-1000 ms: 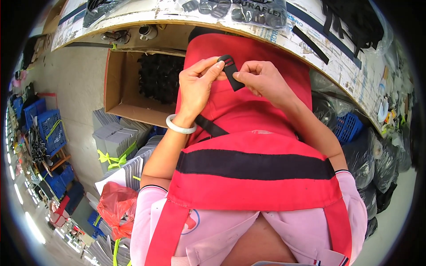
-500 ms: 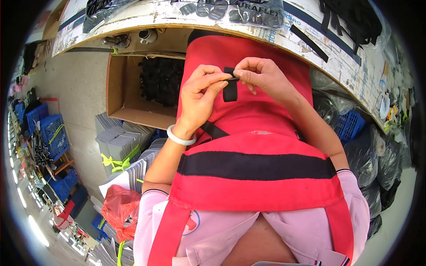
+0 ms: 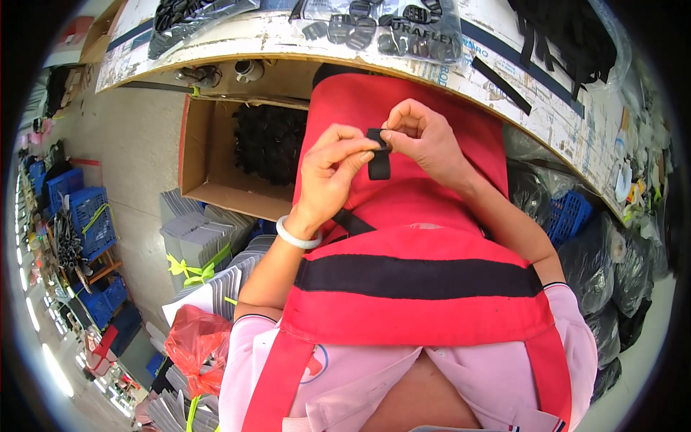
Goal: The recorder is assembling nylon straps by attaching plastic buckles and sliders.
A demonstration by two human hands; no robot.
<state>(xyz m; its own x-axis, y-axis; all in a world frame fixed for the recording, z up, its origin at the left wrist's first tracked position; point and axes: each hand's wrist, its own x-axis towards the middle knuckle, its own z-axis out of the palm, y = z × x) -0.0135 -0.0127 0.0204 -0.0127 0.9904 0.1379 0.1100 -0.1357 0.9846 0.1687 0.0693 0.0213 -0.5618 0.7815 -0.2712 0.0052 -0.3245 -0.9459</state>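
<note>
Over the red apron [image 3: 403, 198] on my lap, a short black webbing strap [image 3: 378, 169] hangs in a loop between my hands. A small dark piece, perhaps a buckle, sits across it, mostly covered by fingertips. My left hand [image 3: 327, 173], with a white bangle at the wrist, pinches the strap and that piece from the left. My right hand [image 3: 430, 147] is closed in a pinch at the strap's upper end, thumb against forefinger. A cardboard box [image 3: 234, 200] left of my lap contains many black strap pieces [image 3: 268, 144].
The worn white worktable [image 3: 288, 50] curves across the top. On it lie a clear bag of black buckles [image 3: 421, 32], a bunch of black straps [image 3: 568, 43] and one loose strap [image 3: 502, 85]. Grey stacked sheets [image 3: 198, 234] stand at left, dark plastic bags [image 3: 594, 252] at right.
Both hands and the strap sit slightly lower in view, as the whole scene has shifted a little. My right fingers have moved slightly at the strap's upper end; the left pinch stays.
</note>
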